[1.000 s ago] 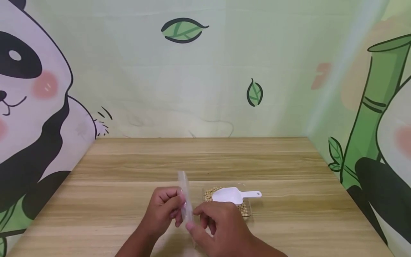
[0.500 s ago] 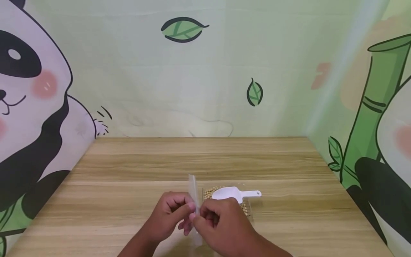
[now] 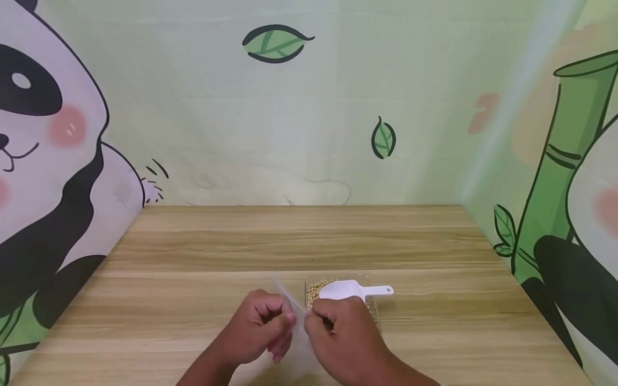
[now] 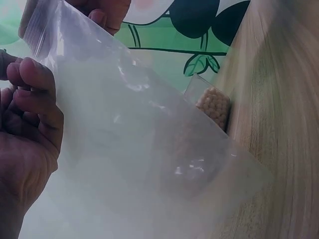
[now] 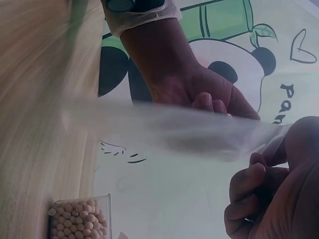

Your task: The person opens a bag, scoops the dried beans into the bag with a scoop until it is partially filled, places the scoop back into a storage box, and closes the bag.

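Note:
A clear plastic zip bag (image 3: 300,343) hangs between both hands, its pale film spread wide in the left wrist view, where the ribbed zip strip (image 4: 42,30) runs near the top. My left hand (image 3: 263,327) pinches the strip between thumb and curled index finger. On the other side, my right hand (image 3: 347,335) pinches the bag's upper edge with thumb and bent index finger, its other fingers curled. Close behind the right hand, a white scoop (image 3: 341,290) lies on dried beans, probably soybeans (image 3: 315,289), in a clear box (image 3: 306,294); the hand covers part of it.
The wood-grain table (image 3: 193,246) stretches back to a panda-printed backdrop (image 3: 217,107). The scoop's handle (image 3: 379,291) sticks out past the right side of the box. Printed side panels border the table left and right.
The bag has tilted from nearly upright to slanting, its top end swinging left just now. Both hands have shifted slightly right, and the right hand has gone from touching to pinching the edge.

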`<state>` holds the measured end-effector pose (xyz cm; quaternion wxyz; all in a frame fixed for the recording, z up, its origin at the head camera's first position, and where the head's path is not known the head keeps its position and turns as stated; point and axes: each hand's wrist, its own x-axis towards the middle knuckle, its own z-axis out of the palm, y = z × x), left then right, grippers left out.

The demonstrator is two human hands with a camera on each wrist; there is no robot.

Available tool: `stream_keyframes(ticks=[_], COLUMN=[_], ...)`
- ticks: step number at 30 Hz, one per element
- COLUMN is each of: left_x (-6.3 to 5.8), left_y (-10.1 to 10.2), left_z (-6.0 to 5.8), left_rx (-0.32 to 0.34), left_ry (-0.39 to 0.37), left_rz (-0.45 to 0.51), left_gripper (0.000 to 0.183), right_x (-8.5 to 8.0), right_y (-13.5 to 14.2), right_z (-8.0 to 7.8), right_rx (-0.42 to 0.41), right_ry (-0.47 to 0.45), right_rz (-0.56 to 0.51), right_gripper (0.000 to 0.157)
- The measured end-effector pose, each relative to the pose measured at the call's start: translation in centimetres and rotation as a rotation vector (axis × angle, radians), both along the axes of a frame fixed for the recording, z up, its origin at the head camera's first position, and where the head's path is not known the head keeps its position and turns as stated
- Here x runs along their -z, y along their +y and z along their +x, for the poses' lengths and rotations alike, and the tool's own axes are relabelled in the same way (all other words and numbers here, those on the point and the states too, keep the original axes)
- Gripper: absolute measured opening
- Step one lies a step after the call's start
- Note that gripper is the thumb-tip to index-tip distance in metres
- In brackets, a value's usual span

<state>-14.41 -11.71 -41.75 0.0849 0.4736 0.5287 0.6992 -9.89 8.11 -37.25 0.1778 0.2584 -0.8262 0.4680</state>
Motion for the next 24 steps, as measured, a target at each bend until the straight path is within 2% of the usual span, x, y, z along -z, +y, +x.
stream_keyframes(ticks=[7,15,17,19,24], left_x=[-0.1,0.0,-0.1,-0.3,-0.6], left_y=[-0.3,-1.0,-1.2,-1.2,-1.4], left_z=[-0.1,-0.7,-0.7,-0.6,-0.1], left_rx=[0.033,0.052,0.019,-0.043,-0.282], left_ry=[0.002,0.031,0.035,0.040,0.029], left_rz=[-0.001,0.072,0.073,0.066,0.022], left_gripper=[0.034,0.033,0.034,0.037,0.039], right_x=[-0.5,-1.2,-1.3,-1.4,-1.4], right_y=[0.2,1.2,1.5,1.7,2.1], right_z=[0.0,-0.7,-0.9,-1.1,-1.4], right_rx=[0.057,0.148,0.167,0.190,0.257], right_ry=[-0.079,-0.133,-0.141,-0.130,-0.075], right_rz=[0.028,0.012,0.007,0.014,0.082], right_gripper=[0.044,0.043,0.043,0.043,0.043])
